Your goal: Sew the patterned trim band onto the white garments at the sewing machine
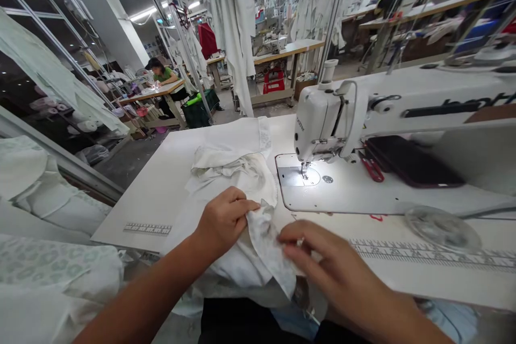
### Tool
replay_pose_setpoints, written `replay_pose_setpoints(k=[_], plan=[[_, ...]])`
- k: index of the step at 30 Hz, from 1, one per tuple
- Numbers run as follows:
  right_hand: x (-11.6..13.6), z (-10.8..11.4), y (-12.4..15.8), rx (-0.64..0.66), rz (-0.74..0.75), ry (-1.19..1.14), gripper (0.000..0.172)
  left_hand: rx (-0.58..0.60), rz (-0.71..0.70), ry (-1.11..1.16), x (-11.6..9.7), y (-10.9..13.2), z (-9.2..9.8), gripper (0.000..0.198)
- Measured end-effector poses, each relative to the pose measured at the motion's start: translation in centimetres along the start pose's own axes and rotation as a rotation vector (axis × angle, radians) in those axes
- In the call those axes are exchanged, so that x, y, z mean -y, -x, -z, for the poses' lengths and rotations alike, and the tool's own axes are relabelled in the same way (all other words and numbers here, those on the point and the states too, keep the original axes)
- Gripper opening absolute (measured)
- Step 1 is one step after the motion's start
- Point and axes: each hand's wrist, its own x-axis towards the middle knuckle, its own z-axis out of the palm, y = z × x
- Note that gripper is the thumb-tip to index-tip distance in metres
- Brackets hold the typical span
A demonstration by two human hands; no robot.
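A piece of white fabric (pixel 258 174) with a faint pale-green pattern lies bunched over the left part of the sewing table and hangs past its front edge. My left hand (pixel 223 220) is closed on a fold of it, thumb and forefinger pinched together. Beside it, my right hand (pixel 322 258) has thumb and forefinger at the strip's right edge, apparently pinching it; the hand is slightly blurred. The sewing machine (pixel 322 123) stands just beyond, its lit needle area (pixel 304 174) to the right of the fabric and apart from it.
Red-handled thread snips (pixel 371 166) and a dark phone (pixel 415 161) lie on the machine bed. A clear round disc (pixel 443 228) sits by the printed ruler (pixel 403 252). More patterned fabric (pixel 56 269) is piled at left. Another person (pixel 161 75) works farther back.
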Motion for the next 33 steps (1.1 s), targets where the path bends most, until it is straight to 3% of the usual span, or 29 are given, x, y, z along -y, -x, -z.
replay_pose_setpoints(k=[3, 5, 8, 10, 12, 15, 16, 18, 20, 22, 24, 27, 29, 30, 31, 32, 33], plan=[[-0.1, 0.7, -1.0, -0.145, -0.109, -0.073, 0.033, 0.025, 0.066, 0.16, -0.7, -0.1, 0.0, 0.028], [0.1, 0.7, -1.9, -0.079, -0.073, -0.124, 0.042, 0.009, 0.153, 0.223, -1.3, -0.1, -0.2, 0.024], [0.6, 0.4, -3.2, -0.015, -0.044, -0.156, 0.028, -0.074, 0.346, 0.366, -2.6, 0.8, -0.7, 0.022], [0.8, 0.6, -4.5, -0.092, -0.1, -0.133, 0.023, -0.182, 0.43, 0.402, -4.1, 2.1, -1.4, 0.032], [0.9, 1.3, -6.3, -0.176, -0.175, -0.105, 0.02, -0.236, 0.452, 0.301, -5.7, 3.8, -2.6, 0.048], [0.9, 2.6, -9.4, -0.191, -0.202, -0.104, 0.008, -0.072, 0.41, -0.019, -7.0, 6.4, -4.2, 0.08], [0.8, 2.9, -10.4, -0.181, -0.198, -0.119, 0.005, 0.009, 0.389, -0.122, -6.8, 7.1, -4.4, 0.081], [0.7, 3.2, -11.9, -0.156, -0.197, -0.164, 0.004, 0.119, 0.362, -0.298, -5.3, 8.2, -4.1, 0.06], [0.6, 2.9, -13.1, -0.142, -0.185, -0.213, 0.005, 0.166, 0.338, -0.398, -2.5, 8.5, -2.4, 0.044], [0.8, 2.3, -14.3, -0.148, -0.155, -0.252, 0.008, 0.168, 0.281, -0.416, 0.9, 7.6, 0.3, 0.043], [1.8, 1.7, -15.7, -0.189, -0.112, -0.28, 0.012, 0.134, 0.255, -0.397, 4.4, 5.0, 3.5, 0.042], [4.6, 1.7, -17.8, -0.328, -0.001, -0.302, 0.02, -0.019, 0.284, -0.452, 8.4, -1.0, 8.4, 0.04], [6.4, 2.3, -17.8, -0.432, 0.158, -0.265, 0.026, -0.18, 0.253, -0.492, 9.8, -4.6, 10.7, 0.041], [6.7, 2.7, -17.2, -0.461, 0.27, -0.214, 0.027, -0.276, 0.171, -0.502, 10.1, -5.8, 11.5, 0.042], [6.5, 3.1, -16.1, -0.465, 0.447, -0.085, 0.029, -0.301, 0.097, -0.492, 10.1, -6.4, 12.0, 0.043], [5.7, 3.3, -14.7, -0.411, 0.587, 0.06, 0.033, -0.257, 0.032, -0.465, 9.9, -6.4, 12.2, 0.043], [4.4, 3.5, -12.9, -0.314, 0.653, 0.176, 0.035, -0.136, -0.005, -0.425, 9.6, -5.8, 12.1, 0.044]])
